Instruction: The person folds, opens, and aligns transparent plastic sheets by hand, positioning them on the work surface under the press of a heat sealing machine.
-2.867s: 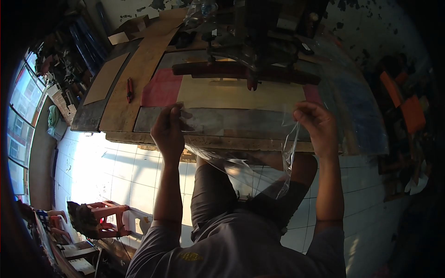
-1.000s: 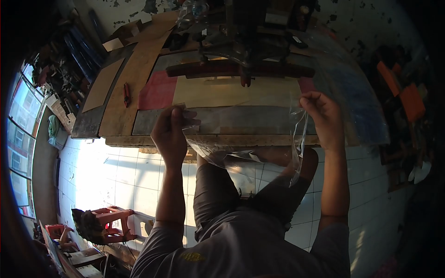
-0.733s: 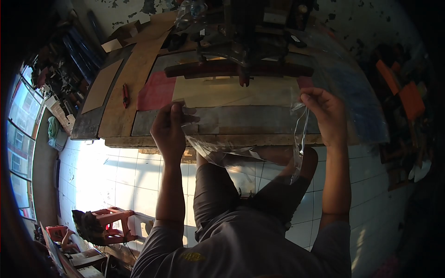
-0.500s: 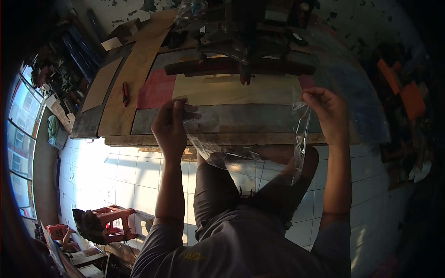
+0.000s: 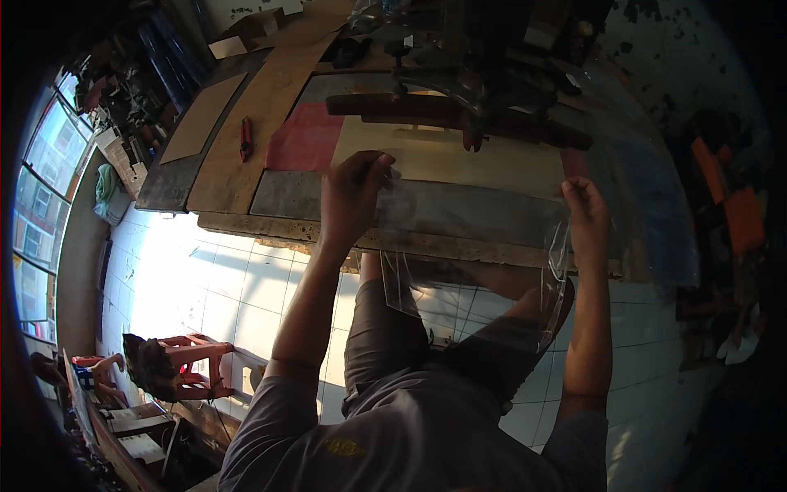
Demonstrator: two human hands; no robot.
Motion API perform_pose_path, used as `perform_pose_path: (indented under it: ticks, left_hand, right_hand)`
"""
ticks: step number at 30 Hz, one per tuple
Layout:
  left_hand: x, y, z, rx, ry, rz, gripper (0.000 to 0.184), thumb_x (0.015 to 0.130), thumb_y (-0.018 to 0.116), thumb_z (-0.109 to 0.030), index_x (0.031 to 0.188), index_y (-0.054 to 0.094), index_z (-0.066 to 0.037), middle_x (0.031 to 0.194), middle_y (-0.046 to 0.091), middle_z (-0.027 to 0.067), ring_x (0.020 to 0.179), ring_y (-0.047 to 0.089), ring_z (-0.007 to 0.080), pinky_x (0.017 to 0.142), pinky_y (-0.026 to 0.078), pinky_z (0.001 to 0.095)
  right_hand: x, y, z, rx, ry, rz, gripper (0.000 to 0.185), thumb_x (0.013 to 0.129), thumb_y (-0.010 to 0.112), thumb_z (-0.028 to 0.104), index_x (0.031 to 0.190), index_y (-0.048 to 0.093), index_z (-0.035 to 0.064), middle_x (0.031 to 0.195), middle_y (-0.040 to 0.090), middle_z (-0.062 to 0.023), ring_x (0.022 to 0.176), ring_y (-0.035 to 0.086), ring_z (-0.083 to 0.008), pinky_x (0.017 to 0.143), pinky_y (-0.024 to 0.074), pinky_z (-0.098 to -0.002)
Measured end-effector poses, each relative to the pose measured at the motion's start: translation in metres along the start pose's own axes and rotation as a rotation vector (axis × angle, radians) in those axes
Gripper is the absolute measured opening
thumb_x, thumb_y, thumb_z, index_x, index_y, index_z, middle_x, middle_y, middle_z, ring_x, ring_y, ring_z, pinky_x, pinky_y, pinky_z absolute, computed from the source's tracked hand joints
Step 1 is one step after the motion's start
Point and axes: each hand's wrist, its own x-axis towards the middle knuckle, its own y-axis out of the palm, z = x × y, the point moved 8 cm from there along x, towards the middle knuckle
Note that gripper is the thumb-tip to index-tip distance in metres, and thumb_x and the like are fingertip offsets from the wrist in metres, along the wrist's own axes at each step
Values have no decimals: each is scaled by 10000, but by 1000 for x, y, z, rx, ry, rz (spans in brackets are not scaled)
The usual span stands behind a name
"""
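Note:
Between my hands hangs a clear plastic sheet (image 5: 398,283), its lower part drooping over the table's front edge and my lap. My left hand (image 5: 352,193) pinches its left upper corner, close to the front edge of a pale yellow panel (image 5: 484,170). At the other side my right hand (image 5: 586,217) grips the right upper corner, near a small red patch. The yellow panel lies on the grey work surface, beneath a dark press with a long horizontal bar (image 5: 385,108). A red piece (image 5: 305,135) shows at the panel's left end.
A red cutter knife (image 5: 245,139) rests on a brown board (image 5: 225,176) left of the press. The worktable's worn front edge (image 5: 283,230) runs before my knees. A red stool (image 5: 197,365) stands on the tiled floor at lower left; orange items (image 5: 742,217) are at right.
The view has turned, shifting the table rightward. My left hand has moved in toward the yellow panel and nearer my right hand. The plastic sheet is still held at both corners.

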Motion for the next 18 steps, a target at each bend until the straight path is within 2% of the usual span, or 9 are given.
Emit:
perform_pose_path:
  ticks: [4, 7, 10, 11, 14, 15, 18]
  left_hand:
    - [-38, -6, -18, 175, 132, -121, 108, 1010, 688, -91, 1037, 709, 11, 872, 777, 109, 782, 765, 193, 712, 580, 310]
    - [-82, -8, -4, 270, 224, -222, 81, 1022, 630, -53, 1004, 693, -6, 867, 768, 138, 837, 763, 222, 747, 579, 338]
    - [-111, 1, 20, 338, 410, -245, 54, 1032, 587, -11, 1022, 633, -37, 907, 777, 162, 860, 776, 256, 761, 595, 364]
    - [-109, 10, 28, 203, 513, -146, 141, 992, 591, 36, 1098, 542, -43, 965, 786, 156, 877, 785, 302, 797, 616, 408]
    - [-115, 15, 31, 220, 682, -156, 153, 1070, 578, -136, 1147, 462, -71, 978, 791, 144, 926, 789, 307, 844, 611, 437]
    - [-115, 15, 29, 266, 689, -159, 176, 1083, 559, -194, 1153, 442, -82, 983, 794, 138, 941, 788, 312, 855, 607, 442]
    - [-117, 15, 22, 372, 713, -172, 253, 1109, 513, -330, 1167, 394, -113, 994, 801, 118, 983, 787, 323, 875, 597, 447]
  right_hand:
    - [-45, -1, 0, 37, 2, -42, 202, 1068, 631, 206, 1126, 649, 14, 1031, 698, -33, 970, 626, -91, 923, 463, -265]
    - [-89, -4, -3, 29, -97, -70, 145, 1089, 567, 147, 1154, 584, 19, 1082, 716, -83, 1050, 654, -138, 989, 485, -317]
    - [-110, -1, -32, 117, -262, -75, 103, 1095, 498, 79, 1173, 538, 24, 1113, 729, -141, 1144, 677, -226, 1055, 496, -395]
    - [-111, 0, -30, -22, -382, -66, 116, 1084, 456, 1, 1183, 514, 13, 1131, 747, -189, 1126, 727, -266, 979, 571, -409]
    - [-111, 7, -28, -117, -530, -117, 142, 1078, 450, -12, 1194, 521, 30, 1078, 761, -172, 1084, 747, -283, 919, 600, -412]
    - [-111, 10, -20, -181, -596, -159, 160, 1056, 492, -8, 1197, 527, 58, 1035, 786, -113, 971, 779, -279, 859, 616, -387]
    - [-112, 14, -16, -415, -641, -166, 203, 1016, 551, 0, 1198, 536, 88, 1041, 802, -38, 857, 788, -264, 795, 619, -333]
